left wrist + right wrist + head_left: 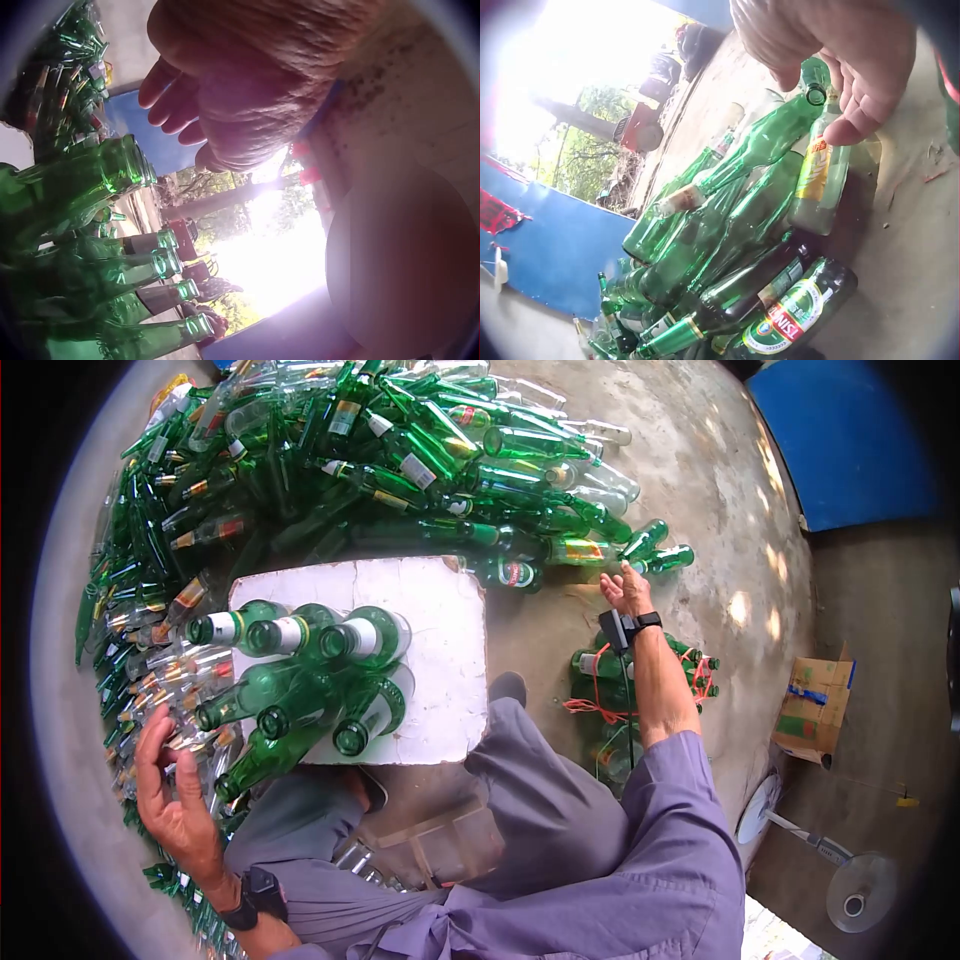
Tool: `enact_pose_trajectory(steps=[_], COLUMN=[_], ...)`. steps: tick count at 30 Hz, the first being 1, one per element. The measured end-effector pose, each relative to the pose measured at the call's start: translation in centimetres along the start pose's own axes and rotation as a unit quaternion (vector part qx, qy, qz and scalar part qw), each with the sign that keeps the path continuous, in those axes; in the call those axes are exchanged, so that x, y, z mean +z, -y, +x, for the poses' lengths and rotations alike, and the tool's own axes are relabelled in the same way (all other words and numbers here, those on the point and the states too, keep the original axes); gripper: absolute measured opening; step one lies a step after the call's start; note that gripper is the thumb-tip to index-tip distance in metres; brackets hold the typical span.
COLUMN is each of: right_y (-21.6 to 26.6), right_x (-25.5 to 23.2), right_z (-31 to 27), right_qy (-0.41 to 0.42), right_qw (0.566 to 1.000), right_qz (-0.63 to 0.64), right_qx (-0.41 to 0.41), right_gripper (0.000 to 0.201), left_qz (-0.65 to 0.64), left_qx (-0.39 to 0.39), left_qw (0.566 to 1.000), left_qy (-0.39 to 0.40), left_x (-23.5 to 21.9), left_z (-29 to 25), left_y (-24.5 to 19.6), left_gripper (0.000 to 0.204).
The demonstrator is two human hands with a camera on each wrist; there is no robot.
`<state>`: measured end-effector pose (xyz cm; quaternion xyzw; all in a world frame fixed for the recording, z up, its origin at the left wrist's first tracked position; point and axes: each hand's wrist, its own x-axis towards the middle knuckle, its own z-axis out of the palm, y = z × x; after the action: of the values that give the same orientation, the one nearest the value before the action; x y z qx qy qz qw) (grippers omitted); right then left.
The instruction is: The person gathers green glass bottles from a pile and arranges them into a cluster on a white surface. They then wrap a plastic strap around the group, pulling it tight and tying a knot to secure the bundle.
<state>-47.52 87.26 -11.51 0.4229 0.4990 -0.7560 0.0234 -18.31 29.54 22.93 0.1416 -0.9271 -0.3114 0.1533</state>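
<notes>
A white board [440, 660] holds several upright green bottles [370, 635]. Just left of them is my left hand [180, 800], palm up, fingers spread and nothing in it; in the left wrist view this hand [247, 90] is above and right of the bottle necks [124, 165]. My right hand [628, 592] reaches to the right edge of the bottle pile. In the right wrist view its bent fingers [847, 127] are at the neck of a yellow-labelled bottle [817, 176], beside a green bottle [765, 139]; whether they touch the neck cannot be told.
A large heap of bottles [290, 470] spreads behind and left of the board. Bottles tied with red string [600, 680] stand under my right forearm. Farther right are a cardboard box [815, 705] and a fan [860, 890]. A blue panel [850, 440] is at the upper right.
</notes>
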Motion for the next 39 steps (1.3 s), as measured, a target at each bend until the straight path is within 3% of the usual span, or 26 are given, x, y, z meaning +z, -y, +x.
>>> enact_pose_trajectory(steps=[4, 7, 9, 12, 14, 17, 18, 20, 21, 29, 33, 36, 39], right_y=[0.4, 0.2, 0.2, -0.2, 0.0, 0.2, 0.5, 1.4, 1.9, 7.0, 7.3, 8.0, 9.0], right_x=[0.0, -1.4, -2.3, -2.6, -2.9, -2.3, -1.5, 0.2, 0.3, -2.8, -2.4, -2.7, -3.5], right_z=[3.9, 7.6, 10.0, 12.3, 13.6, 14.0, 12.6, 9.5, 9.1, 7.6, 3.7, 1.1, -2.2], right_qy=[-0.006, 0.026, 0.090, 0.095, 0.092, -0.005, -0.003, -0.111, -0.119, -0.090, -0.116, -0.106, -0.083], right_qw=[0.999, 0.997, 0.981, 0.979, 0.977, 0.985, 0.985, 0.985, 0.984, 0.977, 0.975, 0.979, 0.988], right_qz=[0.051, 0.067, 0.143, 0.162, 0.162, 0.139, 0.140, 0.132, 0.129, 0.190, 0.179, 0.167, 0.113], right_qx=[0.006, 0.010, 0.091, 0.079, 0.099, 0.105, 0.106, -0.007, -0.008, -0.023, -0.068, -0.055, -0.064], right_gripper=[0.042, 0.039, 0.036, 0.033, 0.029, 0.021, 0.021, 0.017, 0.015, 0.017, 0.015, 0.015, 0.016], left_qz=[-0.026, -0.076, -0.076, -0.069, -0.061, -0.049, -0.042, -0.035, -0.035, -0.037, -0.063, -0.059, -0.084], left_qx=[-0.003, -0.033, -0.038, -0.038, -0.035, -0.038, -0.032, -0.026, -0.027, -0.029, -0.024, 0.003, -0.046], left_qw=[0.999, 0.995, 0.995, 0.996, 0.997, 0.998, 0.998, 0.999, 0.999, 0.999, 0.998, 0.998, 0.995], left_qy=[-0.021, -0.053, -0.046, -0.036, -0.035, -0.026, -0.018, -0.010, -0.010, -0.018, -0.011, -0.018, -0.011], left_x=[1.1, 1.5, 1.5, 1.8, 2.1, 2.3, 2.2, 2.4, 2.6, 2.9, 3.1, 3.2, 3.1], left_z=[0.5, 0.3, 0.4, 0.6, 0.8, 1.0, 1.0, 1.1, 1.2, 1.8, 2.0, 1.9, 1.7], left_y=[-0.4, -0.3, -0.5, -0.6, -0.7, -0.6, -0.4, -0.3, -0.3, 0.3, 0.0, 0.0, -0.9], left_gripper=[0.030, 0.034, 0.034, 0.034, 0.034, 0.034, 0.034, 0.033, 0.033, 0.030, 0.029, 0.029, 0.029])
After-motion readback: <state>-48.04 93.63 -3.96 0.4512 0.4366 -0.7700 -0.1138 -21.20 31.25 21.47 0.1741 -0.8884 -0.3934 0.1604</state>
